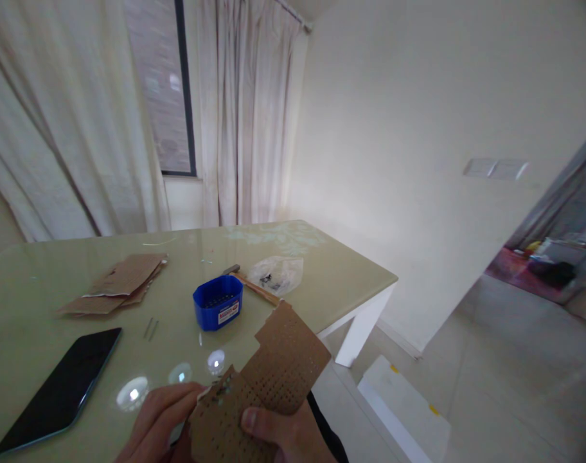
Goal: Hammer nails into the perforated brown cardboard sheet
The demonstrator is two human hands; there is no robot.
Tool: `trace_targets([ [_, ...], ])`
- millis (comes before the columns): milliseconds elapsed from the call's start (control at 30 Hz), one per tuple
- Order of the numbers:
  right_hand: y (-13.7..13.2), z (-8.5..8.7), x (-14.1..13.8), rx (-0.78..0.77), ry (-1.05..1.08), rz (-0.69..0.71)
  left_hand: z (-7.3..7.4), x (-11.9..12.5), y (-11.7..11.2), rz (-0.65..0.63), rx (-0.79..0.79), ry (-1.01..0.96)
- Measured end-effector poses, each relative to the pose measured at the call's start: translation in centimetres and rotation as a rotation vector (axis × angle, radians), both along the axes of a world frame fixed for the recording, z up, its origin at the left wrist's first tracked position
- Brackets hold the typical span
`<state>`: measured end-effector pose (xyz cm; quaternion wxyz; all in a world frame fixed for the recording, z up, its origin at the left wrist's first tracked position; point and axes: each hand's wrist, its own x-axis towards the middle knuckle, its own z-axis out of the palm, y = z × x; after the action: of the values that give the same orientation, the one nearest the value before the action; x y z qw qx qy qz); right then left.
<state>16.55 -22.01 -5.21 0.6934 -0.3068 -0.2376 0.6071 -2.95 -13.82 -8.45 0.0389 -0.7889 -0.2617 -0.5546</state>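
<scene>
Both hands hold a brown cardboard piece (268,379) full of small punched holes, raised over the near edge of the table (42,276). My left hand (160,418) pinches its left edge with curled fingers. My right hand (286,434) grips its lower right part, thumb pressed on the front. Beyond the cardboard stands a small blue plastic box (218,302) with a red and white label. A hammer (249,283) with a wooden handle lies behind the box, next to a clear plastic bag (278,273).
A black phone (62,386) lies face up at the left. Torn cardboard pieces (117,283) lie further back, with two thin nails (151,328) near them. Curtains and a window fill the back; a white block (401,411) sits on the floor to the right.
</scene>
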Motion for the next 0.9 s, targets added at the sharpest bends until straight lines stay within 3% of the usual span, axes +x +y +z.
trace_targets([
  [133,-0.1,0.3,1.1,-0.036,-0.075,-0.131,1.6,2.0,-1.5,0.107,-0.255,-0.134],
  [233,-0.2,0.2,1.4,-0.125,-0.215,-0.228,3.1,2.8,-2.4,0.115,-0.315,-0.246],
  [367,-0.5,0.4,0.7,-0.156,-0.419,-0.315,4.0,3.5,-2.4,0.088,-0.272,-0.145],
  [567,-1.3,-0.1,0.0,-0.149,-0.576,-0.429,4.2,3.9,-2.0,0.065,-0.134,-0.131],
  [767,-0.7,-0.9,0.8,-0.165,-0.528,-0.273,4.9,4.9,-4.2,0.025,0.04,-0.189],
  [833,-0.4,-0.9,1.0,-0.18,-0.486,-0.273,5.1,4.7,-3.8,0.015,-0.042,-0.214],
  [900,-0.2,-0.9,1.1,-0.198,-0.45,-0.323,5.5,3.6,-1.7,0.075,-0.285,-0.213],
])
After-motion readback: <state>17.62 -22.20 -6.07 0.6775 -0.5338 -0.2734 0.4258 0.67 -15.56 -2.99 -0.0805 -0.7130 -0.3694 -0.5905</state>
